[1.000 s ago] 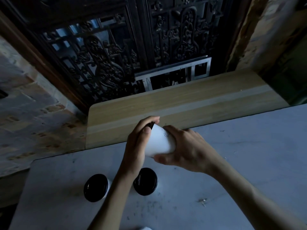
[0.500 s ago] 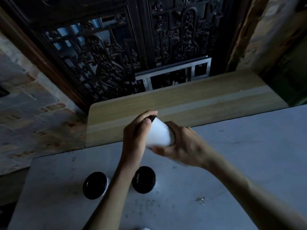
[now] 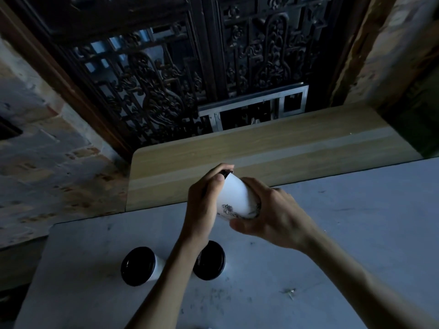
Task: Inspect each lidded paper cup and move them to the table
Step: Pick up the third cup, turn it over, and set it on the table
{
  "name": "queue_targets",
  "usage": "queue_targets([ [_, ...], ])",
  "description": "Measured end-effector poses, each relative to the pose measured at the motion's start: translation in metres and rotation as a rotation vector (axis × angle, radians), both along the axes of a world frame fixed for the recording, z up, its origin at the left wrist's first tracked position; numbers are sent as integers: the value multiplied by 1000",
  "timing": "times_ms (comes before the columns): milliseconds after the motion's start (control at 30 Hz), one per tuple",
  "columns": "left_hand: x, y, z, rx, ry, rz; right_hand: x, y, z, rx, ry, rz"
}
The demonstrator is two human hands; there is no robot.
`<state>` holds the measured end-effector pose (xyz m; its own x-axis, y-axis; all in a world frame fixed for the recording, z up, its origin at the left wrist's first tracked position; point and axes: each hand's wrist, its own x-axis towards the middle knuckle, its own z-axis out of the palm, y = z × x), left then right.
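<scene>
Head view: 2 hands (image 3: 206,200) (image 3: 273,214) grip 1 tilted cup (image 3: 237,198) (printed), 2 lidded cups (image 3: 139,265) (image 3: 212,260) stand on table (image 3: 332,233).

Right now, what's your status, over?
Both hands on tilted white cup, off table. Two lidded cups standing below. Nothing blocking.

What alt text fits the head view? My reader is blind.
Both hands, left hand and right hand, hold a tilted white paper cup above a grey table; two black-lidded cups stand nearer.
</scene>
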<state>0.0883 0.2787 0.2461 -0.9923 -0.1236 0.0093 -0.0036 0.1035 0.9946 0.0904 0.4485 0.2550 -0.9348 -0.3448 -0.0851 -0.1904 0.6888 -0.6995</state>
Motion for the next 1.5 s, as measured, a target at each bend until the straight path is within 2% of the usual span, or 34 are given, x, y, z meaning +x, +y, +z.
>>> queue_targets([
  [100,-1,-1,-2,-37,3,-44,-1,2,-5,-36,-69,1],
  [233,-6,-9,2,-66,-24,-121,-1,5,-5,-34,-65,10],
  [367,-10,-6,6,-61,-53,-46,9,-6,-1,253,120,35],
  [467,-9,-1,6,-86,-59,-61,11,-11,-2,302,200,7],
  [733,-11,-5,2,-40,-68,-151,5,-3,-5,22,-9,-56],
  [900,-12,-12,3,225,-55,-124,-1,5,3,-615,-468,-4],
  [967,-11,-8,5,252,-61,-63,4,5,6,-665,-516,-2],
  [1033,-12,-5,3,206,-76,19,10,1,4,-504,-366,-51],
  [1133,-13,-1,3,65,-124,128,25,-9,1,30,-47,-42],
  [1200,-13,1,4,39,-159,132,32,-16,-1,134,48,-77],
  [1267,-12,1,8,62,-159,104,34,-15,-5,-18,88,-123],
  [1300,-11,0,9,99,-156,78,32,-13,-7,-196,37,-145],
  [1400,-8,-5,13,279,-154,13,26,-5,0,-797,-368,-146],
  [1433,-7,-6,14,308,-153,-17,25,-4,3,-924,-488,-109],
  [1500,-6,-5,15,337,-147,-44,26,-3,5,-1018,-598,-51],
])
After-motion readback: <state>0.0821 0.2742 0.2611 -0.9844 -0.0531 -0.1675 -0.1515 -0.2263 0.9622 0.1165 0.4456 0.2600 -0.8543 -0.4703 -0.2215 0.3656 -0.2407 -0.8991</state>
